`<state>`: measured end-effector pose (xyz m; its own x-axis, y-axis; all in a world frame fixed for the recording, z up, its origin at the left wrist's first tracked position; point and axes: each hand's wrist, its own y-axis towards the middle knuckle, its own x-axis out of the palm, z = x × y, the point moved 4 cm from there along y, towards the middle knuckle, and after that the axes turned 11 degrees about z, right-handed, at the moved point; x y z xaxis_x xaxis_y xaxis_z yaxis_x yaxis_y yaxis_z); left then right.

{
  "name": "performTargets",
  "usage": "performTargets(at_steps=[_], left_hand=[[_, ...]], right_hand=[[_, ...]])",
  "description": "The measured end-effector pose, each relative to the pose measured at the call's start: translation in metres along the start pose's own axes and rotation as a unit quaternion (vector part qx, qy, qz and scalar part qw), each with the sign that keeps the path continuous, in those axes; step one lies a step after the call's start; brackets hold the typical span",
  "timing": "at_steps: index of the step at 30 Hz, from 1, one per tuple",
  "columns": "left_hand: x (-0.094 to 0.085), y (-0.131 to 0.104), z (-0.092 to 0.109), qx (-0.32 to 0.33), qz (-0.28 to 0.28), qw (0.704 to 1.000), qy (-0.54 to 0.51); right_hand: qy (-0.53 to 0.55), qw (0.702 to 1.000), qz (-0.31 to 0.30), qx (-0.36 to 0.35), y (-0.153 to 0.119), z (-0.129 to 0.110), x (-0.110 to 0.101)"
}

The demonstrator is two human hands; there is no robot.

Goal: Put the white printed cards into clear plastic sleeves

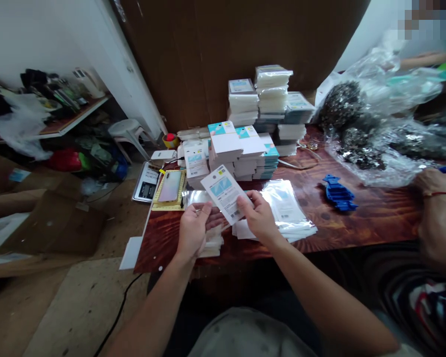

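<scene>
My right hand (pixel 260 216) pinches a white printed card (pixel 223 191) by its lower right edge, thumb on top. The card is tilted and has a blue picture and a yellow mark. My left hand (pixel 195 228) is closed at the thumb and fingers on a clear plastic sleeve (pixel 213 224), just left of the card. Its transparent edges are hard to make out. Below the hands lies a pile of clear sleeves (pixel 211 246). Right of my right hand is a spread of sleeved cards (pixel 282 206).
Behind the hands stand stacks of cards (pixel 226 144) and taller wrapped stacks (pixel 273 94). A phone (pixel 171 186) lies at the left on the wooden table (pixel 379 213). To the right are a blue plastic part (pixel 338 192), bags of dark pieces (pixel 360 148) and another person's hand (pixel 435 182).
</scene>
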<state>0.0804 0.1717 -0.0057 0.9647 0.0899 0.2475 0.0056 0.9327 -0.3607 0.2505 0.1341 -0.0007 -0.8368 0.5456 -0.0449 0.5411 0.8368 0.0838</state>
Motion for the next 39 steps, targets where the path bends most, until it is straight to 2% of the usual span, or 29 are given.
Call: performTargets(at_steps=[2,4,7,9,11,14,17,23,29,33,39], left_hand=[[0.006,-0.005,-0.001,-0.047,-0.049,0.997,-0.022],[0.006,-0.006,0.0,-0.087,-0.071,0.993,-0.032],[-0.002,-0.002,0.003,-0.08,-0.042,0.995,-0.042],[-0.007,0.002,0.005,-0.059,-0.02,0.997,-0.048],[-0.01,0.004,0.005,-0.049,0.002,0.998,-0.046],[-0.01,0.005,0.002,-0.045,0.027,0.998,-0.043],[-0.006,0.003,-0.001,-0.044,0.034,0.997,-0.049],[0.0,-0.004,-0.006,-0.034,0.031,0.997,-0.061],[-0.001,-0.014,-0.005,-0.026,0.014,0.997,-0.065],[-0.004,-0.021,-0.005,-0.034,-0.025,0.996,-0.079],[-0.004,-0.029,-0.011,-0.049,-0.063,0.994,-0.076]], right_hand=[[-0.025,0.999,-0.009,-0.023,0.002,-0.005,0.01],[-0.025,0.999,-0.014,-0.032,0.004,-0.008,0.01],[0.02,1.0,0.019,-0.014,0.007,-0.012,-0.011],[0.056,0.998,0.015,0.035,0.006,-0.011,-0.032],[0.072,0.99,-0.057,0.106,0.0,-0.007,-0.048],[0.048,0.963,-0.185,0.188,-0.016,-0.001,-0.058],[0.013,0.942,-0.233,0.239,-0.028,0.007,-0.059],[-0.007,0.959,-0.172,0.223,-0.015,0.013,-0.053],[0.007,0.973,-0.143,0.182,-0.011,0.002,-0.051],[0.019,0.97,-0.126,0.209,-0.013,0.002,-0.047],[0.065,0.986,-0.091,0.127,-0.017,0.004,-0.023]])
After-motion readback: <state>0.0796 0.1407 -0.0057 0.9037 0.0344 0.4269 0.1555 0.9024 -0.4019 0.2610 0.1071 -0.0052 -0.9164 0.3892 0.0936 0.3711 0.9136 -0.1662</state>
